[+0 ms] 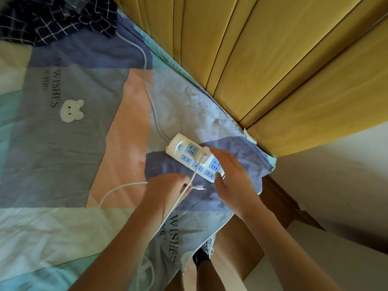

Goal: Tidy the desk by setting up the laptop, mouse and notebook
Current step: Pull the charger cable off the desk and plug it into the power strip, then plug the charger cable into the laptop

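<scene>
A white power strip [184, 153] with blue sockets lies on the patchwork bedsheet [84, 143] near the bed's corner. A white charger plug [204, 157] sits in it, and its thin white cable [178, 203] runs down over my left forearm. My left hand [165, 187] pinches the cable near its connector tip [199, 187], fingers curled round it. My right hand [233, 179] hovers over the strip's near end, fingers straight, touching or almost touching it. No laptop, mouse or notebook is in view.
The strip's thick grey cord [147, 80] runs up the bed toward a dark checked cloth [52, 19] at the top left. A yellow padded headboard [273, 59] bounds the bed at right. Below the bed corner are a wooden frame [279, 198] and my shoe [201, 255].
</scene>
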